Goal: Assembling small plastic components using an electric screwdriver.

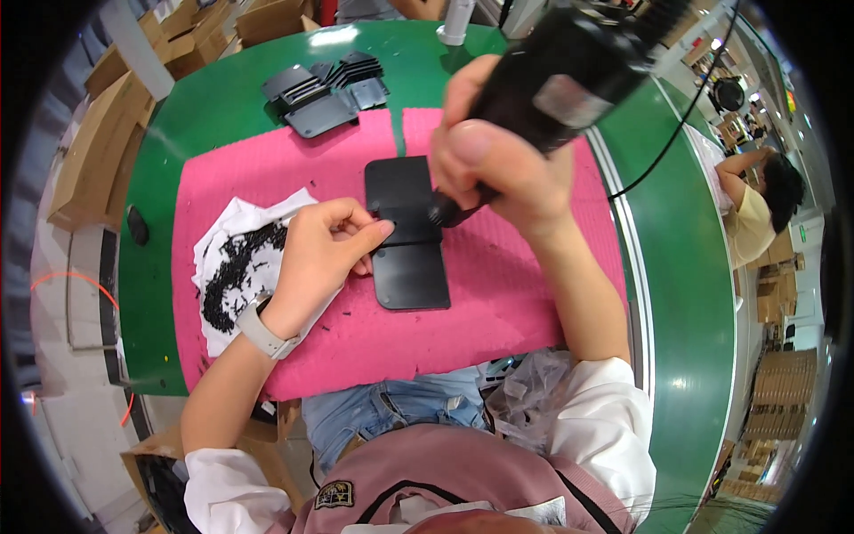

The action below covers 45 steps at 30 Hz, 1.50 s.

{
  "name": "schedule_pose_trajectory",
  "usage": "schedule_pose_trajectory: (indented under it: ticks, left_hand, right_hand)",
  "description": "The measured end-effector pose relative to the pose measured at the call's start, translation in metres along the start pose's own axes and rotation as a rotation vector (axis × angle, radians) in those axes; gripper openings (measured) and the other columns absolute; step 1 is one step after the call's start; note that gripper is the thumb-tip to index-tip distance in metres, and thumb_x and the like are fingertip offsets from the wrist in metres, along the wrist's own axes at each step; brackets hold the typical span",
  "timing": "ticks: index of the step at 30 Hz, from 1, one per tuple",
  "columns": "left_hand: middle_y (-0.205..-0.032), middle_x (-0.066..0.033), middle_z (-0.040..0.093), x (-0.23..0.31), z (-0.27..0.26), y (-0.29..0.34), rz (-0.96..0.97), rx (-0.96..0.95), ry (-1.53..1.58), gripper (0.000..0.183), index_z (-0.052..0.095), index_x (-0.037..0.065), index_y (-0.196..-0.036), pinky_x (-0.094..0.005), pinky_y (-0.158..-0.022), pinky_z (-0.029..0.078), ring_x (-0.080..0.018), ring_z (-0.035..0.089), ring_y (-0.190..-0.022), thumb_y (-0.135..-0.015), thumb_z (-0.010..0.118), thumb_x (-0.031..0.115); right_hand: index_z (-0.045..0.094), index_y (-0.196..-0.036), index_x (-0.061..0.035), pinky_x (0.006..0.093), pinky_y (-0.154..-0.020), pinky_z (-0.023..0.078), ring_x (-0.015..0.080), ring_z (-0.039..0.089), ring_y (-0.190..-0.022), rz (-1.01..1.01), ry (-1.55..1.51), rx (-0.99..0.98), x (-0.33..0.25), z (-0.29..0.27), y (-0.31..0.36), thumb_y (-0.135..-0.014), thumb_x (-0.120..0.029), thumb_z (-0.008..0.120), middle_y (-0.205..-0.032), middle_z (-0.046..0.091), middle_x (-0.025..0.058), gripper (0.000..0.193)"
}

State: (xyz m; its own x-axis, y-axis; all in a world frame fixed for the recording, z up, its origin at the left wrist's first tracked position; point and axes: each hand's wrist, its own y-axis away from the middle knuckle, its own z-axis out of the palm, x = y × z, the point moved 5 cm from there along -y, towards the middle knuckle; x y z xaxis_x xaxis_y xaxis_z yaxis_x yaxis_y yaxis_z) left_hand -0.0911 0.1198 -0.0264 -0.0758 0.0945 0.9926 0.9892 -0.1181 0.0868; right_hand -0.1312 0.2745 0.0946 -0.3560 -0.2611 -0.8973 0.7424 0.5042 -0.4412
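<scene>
My right hand point(511, 169) is wrapped round a black electric screwdriver point(556, 84), which slants down to the left. Its tip is near the right edge of a hinged-looking pair of black plates point(411, 278) lying flat. My left hand point(334, 240) pinches at the plates' left edge, thumb and forefinger together; what they hold, if anything, is too small to make out. Beside the left wrist a white cloth point(233, 216) lies crumpled, bearing a heap of small black screws point(233, 271). A pink ribbed mat point(498, 303) is under everything.
Several more black plates point(320, 116) are stacked on the green table point(213, 98) beyond the mat. A thin black cable point(667, 160) curves down on the right. Cardboard boxes point(98, 160) stand at the left. Another person point(756, 200) sits far right. A clear plastic bag point(529, 392) is near my lap.
</scene>
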Motion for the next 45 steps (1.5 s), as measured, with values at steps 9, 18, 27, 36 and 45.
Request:
schedule_pose_trajectory:
  ticks: [9,18,27,36,45]
  left_hand:
    - [-0.059,0.0010,0.055,0.006,0.003,0.001,0.002,-0.002,-0.028,0.019,0.057,0.003,-0.071,-0.0174,-0.044,0.040,-0.0043,0.051,-0.047,-0.085,0.066,0.013]
    - [-0.055,-0.0009,0.056,0.012,0.001,0.003,0.061,0.032,-0.119,0.019,0.060,-0.002,-0.071,-0.0226,-0.043,0.041,-0.0081,0.053,-0.045,-0.086,0.064,0.011]
    - [-0.071,-0.0030,0.062,0.032,-0.006,0.013,0.222,0.097,-0.081,0.007,0.070,-0.001,-0.083,-0.0206,-0.052,0.043,-0.0086,0.058,-0.060,-0.079,0.070,0.005]
    - [-0.083,-0.0093,0.065,0.029,0.007,0.026,0.071,-0.062,0.274,0.024,0.063,-0.007,-0.102,-0.0245,-0.063,0.050,-0.0132,0.062,-0.068,-0.093,0.056,0.014]
    - [-0.090,-0.0116,0.066,0.026,0.010,0.026,0.087,-0.220,0.203,0.015,0.063,-0.010,-0.096,-0.0241,-0.062,0.052,-0.0130,0.061,-0.064,-0.089,0.058,0.003]
  right_hand:
    - [0.051,-0.080,0.0023,0.0249,-0.039,0.037,0.0122,0.044,-0.037,-0.052,-0.104,0.030,0.005,-0.004,-0.009,-0.077,-0.012,0.062,-0.050,0.047,0.0055,0.018]
    - [0.055,-0.072,0.0006,0.0235,-0.039,0.037,0.0081,0.049,-0.043,-0.151,-0.037,0.098,-0.008,0.002,0.002,-0.074,-0.007,0.070,-0.057,0.055,0.0020,0.016]
    - [0.046,-0.097,-0.0058,0.0321,-0.050,0.042,0.0137,0.043,-0.041,-0.193,-0.451,0.097,-0.011,-0.017,0.012,-0.084,-0.031,0.051,-0.056,0.044,0.0031,0.029]
    - [0.048,-0.098,-0.0087,0.0335,-0.052,0.043,0.0136,0.042,-0.040,-0.290,-0.608,0.191,-0.010,-0.016,0.014,-0.087,-0.038,0.049,-0.055,0.043,0.0017,0.032]
    - [0.049,-0.097,-0.0091,0.0334,-0.052,0.043,0.0129,0.042,-0.040,-0.255,-0.619,0.165,-0.009,-0.010,0.015,-0.087,-0.039,0.048,-0.055,0.042,0.0008,0.031]
